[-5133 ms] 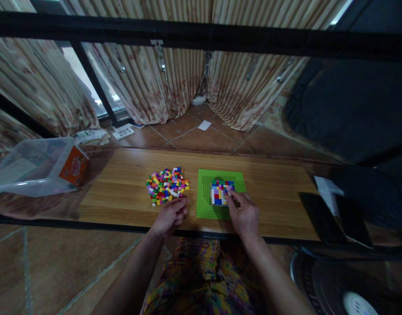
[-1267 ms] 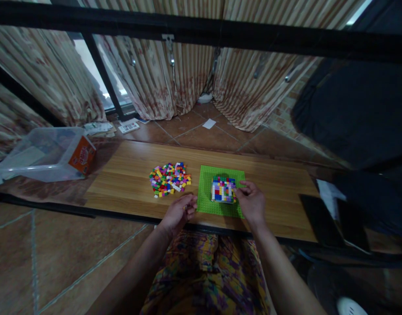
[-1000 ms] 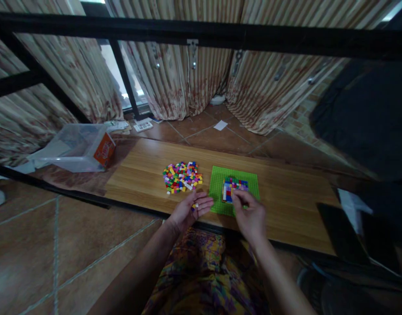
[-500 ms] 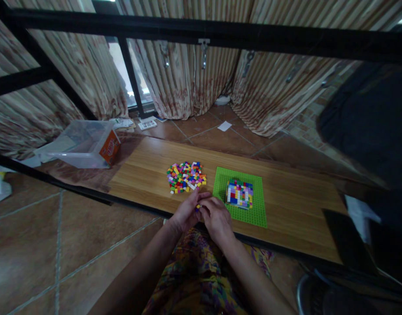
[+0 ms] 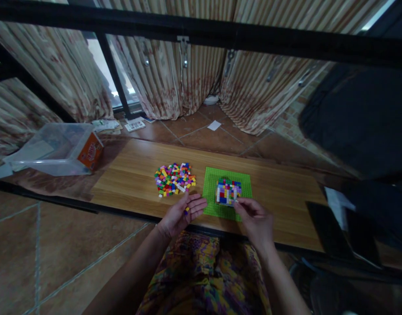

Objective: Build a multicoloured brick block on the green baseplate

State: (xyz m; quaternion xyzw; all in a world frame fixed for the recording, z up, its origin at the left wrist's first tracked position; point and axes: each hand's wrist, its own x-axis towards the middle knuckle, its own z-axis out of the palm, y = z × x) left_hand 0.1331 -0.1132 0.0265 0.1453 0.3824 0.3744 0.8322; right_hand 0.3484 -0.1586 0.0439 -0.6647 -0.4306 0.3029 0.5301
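Note:
My left hand (image 5: pixel 181 213) is turned palm up with its fingers stretched out. A few small building bricks (image 5: pixel 187 210), yellow and dark purple, lie on it. My right hand (image 5: pixel 256 218) pinches thumb and fingers together at the near right edge of a multicoloured brick build (image 5: pixel 227 192). A tiny pale brick seems to show at those fingertips, partly hidden by them. The build sits on a green studded baseplate (image 5: pixel 211 179). Just beyond my left hand, a loose pile of mixed-colour bricks (image 5: pixel 174 178) is spread on the wooden table.
The long wooden table (image 5: pixel 286 188) has a dark frame edge nearest me. A clear plastic bin (image 5: pixel 61 148) with an orange label stands at the left. Dark flat panels (image 5: pixel 328 227) lie at the right end. Curtains (image 5: pixel 174 78) and a dark horizontal bar (image 5: pixel 201 30) are beyond.
My hands have come apart from each other. The right hand has moved right to the brick build, while the left has opened flat with bricks showing on it. The whole view has shifted slightly.

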